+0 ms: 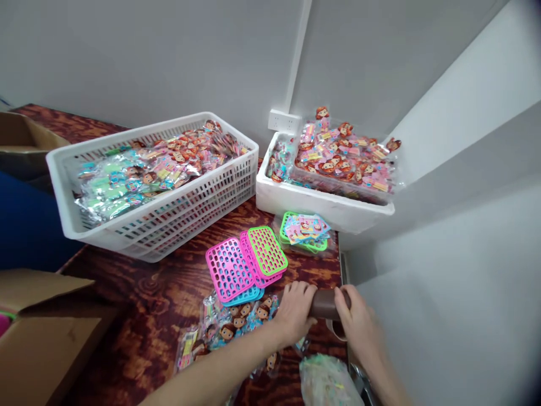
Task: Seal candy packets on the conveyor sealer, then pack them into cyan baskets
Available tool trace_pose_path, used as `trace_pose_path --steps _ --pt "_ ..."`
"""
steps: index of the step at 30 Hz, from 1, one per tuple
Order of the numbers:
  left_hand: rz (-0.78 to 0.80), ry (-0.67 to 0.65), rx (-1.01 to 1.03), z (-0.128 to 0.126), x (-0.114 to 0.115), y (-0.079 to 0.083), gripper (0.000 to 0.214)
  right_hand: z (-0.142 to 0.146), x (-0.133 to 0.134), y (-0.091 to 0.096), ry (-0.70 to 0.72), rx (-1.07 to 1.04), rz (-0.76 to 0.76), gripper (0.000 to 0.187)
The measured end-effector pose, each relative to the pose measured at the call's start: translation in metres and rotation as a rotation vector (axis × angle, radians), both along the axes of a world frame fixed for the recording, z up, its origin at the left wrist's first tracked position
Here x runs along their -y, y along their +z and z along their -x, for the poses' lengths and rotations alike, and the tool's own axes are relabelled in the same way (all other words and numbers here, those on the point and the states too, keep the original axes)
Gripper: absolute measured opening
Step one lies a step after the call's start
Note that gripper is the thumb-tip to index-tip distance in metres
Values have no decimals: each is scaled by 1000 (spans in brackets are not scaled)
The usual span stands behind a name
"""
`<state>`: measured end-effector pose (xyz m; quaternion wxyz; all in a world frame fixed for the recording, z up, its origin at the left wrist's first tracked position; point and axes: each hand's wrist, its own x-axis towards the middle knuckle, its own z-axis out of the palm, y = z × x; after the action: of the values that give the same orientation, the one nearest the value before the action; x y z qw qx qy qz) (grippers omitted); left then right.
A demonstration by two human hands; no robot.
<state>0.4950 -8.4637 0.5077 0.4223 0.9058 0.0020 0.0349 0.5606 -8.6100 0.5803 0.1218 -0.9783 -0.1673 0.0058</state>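
From afar, I have left hand (pixel 296 310) and right hand (pixel 360 320) gripping the brown roll (pixel 324 305) at opposite ends, its length crosswise.

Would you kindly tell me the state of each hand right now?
Left hand: closed, holding one end of the brown roll.
Right hand: closed, holding its other end.

On our table (pixel 147 304), the basket (pixel 105 239) stands at left and the box (pixel 304 203) at right; in both lie packets (pixel 181 158). Before them we see trays (pixel 230 268), nearer to us more packets (pixel 239 322), and at their right a bag (pixel 327 380).
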Motion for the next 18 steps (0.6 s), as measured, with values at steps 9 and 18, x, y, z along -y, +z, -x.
trace_pose_path --steps 9,18 --pt "552 1174 -30 72 -142 -86 63 -62 2 -49 -112 235 479 41" --pt "1126 1021 -231 79 -194 -133 41 -74 13 -55 -94 98 503 55"
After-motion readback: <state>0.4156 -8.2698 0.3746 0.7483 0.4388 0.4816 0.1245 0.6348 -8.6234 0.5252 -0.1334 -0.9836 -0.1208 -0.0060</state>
